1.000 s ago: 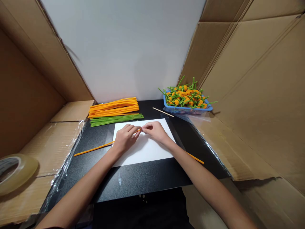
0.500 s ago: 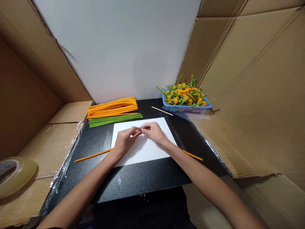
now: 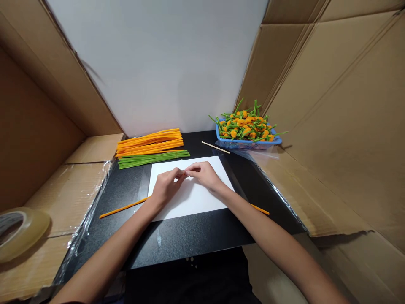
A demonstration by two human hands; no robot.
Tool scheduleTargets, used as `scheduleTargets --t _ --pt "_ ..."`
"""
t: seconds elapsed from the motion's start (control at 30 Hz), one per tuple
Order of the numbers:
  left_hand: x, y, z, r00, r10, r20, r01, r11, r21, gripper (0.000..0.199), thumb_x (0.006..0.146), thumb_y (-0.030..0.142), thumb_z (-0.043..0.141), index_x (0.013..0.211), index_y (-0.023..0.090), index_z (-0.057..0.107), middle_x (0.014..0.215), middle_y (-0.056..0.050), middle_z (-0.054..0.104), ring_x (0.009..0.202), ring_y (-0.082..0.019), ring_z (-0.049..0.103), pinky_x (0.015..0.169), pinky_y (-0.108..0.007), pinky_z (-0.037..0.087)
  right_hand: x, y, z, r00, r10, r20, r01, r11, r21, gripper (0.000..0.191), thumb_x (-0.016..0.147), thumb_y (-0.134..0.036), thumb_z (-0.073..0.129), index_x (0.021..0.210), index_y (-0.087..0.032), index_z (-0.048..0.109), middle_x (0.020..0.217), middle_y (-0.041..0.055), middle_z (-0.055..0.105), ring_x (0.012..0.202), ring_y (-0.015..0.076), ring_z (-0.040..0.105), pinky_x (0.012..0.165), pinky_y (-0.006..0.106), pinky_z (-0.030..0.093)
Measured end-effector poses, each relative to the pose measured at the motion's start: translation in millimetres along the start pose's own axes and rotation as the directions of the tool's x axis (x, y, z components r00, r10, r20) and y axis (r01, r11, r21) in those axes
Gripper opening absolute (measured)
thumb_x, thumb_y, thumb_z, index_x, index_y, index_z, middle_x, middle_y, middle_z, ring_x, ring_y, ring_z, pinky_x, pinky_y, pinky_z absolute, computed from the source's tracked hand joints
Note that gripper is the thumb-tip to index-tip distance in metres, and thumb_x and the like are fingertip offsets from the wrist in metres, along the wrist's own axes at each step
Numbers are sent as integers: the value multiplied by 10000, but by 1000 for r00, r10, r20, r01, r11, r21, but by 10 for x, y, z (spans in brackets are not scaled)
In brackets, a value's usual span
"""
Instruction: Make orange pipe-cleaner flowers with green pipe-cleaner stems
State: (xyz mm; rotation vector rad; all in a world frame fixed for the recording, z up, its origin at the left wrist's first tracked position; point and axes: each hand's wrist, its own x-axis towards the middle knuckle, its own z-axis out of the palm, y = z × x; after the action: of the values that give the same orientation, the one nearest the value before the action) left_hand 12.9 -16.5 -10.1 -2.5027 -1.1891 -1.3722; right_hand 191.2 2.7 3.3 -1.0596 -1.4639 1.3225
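Note:
My left hand (image 3: 167, 183) and my right hand (image 3: 204, 175) meet fingertip to fingertip over a white sheet of paper (image 3: 190, 204). Between the pinched fingers shows a tiny bit of an orange pipe cleaner, mostly covered by them. Beyond my left forearm a length of orange pipe cleaner (image 3: 125, 207) runs out to the left across the table. Another orange pipe cleaner length (image 3: 260, 209) sticks out to the right past my right forearm. Whether these lengths join the bit in my fingers is hidden by my arms and hands.
Behind the paper lie orange pipe cleaners (image 3: 148, 143) and a green pipe cleaner bundle (image 3: 153, 159). A blue basket (image 3: 249, 145) of orange-and-green pieces stands back right, near a thin wooden stick (image 3: 215, 147). A tape roll (image 3: 34, 234) rests left; cardboard walls (image 3: 332, 105) flank the table.
My fingertips have closed a little more over the orange bit, which shows less now. Less of the right-hand orange length is visible beside my forearm. Otherwise things are the same.

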Motion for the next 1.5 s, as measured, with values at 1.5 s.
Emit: scheduleTargets --t 1.5 --pt "64 -66 -127 867 379 322 -485 789 377 142 958 135 559 871 197 653 745 -11 692 663 -151 605 587 -298 386 -44 -158 -180 975 171 143 -146 974 -172 128 702 -218 679 715 -121 762 705 47 690 685 142 563 675 273 394"
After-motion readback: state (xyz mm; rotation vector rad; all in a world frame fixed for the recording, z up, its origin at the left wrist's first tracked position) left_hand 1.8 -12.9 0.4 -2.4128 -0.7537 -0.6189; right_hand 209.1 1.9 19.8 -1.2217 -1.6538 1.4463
